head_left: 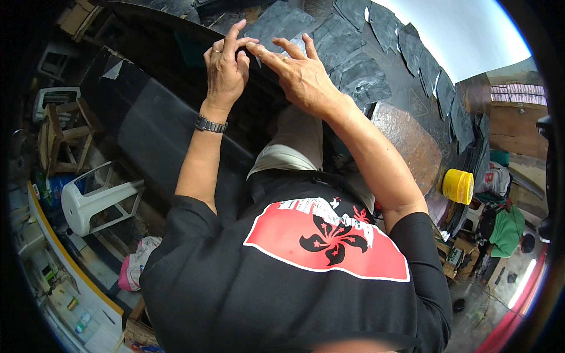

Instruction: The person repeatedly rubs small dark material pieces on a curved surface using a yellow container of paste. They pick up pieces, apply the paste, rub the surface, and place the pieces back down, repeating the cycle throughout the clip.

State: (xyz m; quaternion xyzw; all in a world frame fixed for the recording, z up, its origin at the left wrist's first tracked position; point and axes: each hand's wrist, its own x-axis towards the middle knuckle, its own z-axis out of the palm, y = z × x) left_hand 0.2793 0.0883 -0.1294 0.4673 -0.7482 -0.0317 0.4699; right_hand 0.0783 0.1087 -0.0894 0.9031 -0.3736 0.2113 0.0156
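Observation:
Both hands are raised over the near edge of a dark work table (406,88). My left hand (226,73) has a ring and a metal watch at the wrist; its fingers are apart. My right hand (303,76) has its fingers spread, and its index fingertip meets a fingertip of the left hand. I see nothing held in either hand. Just beyond the right hand, flat dark pieces of thin sheet material (362,82) lie overlapping on the table. Another dark sheet (279,22) lies beyond the fingertips.
More dark pieces (412,47) line the table's far side, beside a large white sheet (465,35). A brown board (406,132) and a yellow tub (458,186) are to the right. A long black panel (159,120), a white plastic stool (97,200) and a wooden stool (67,135) stand left.

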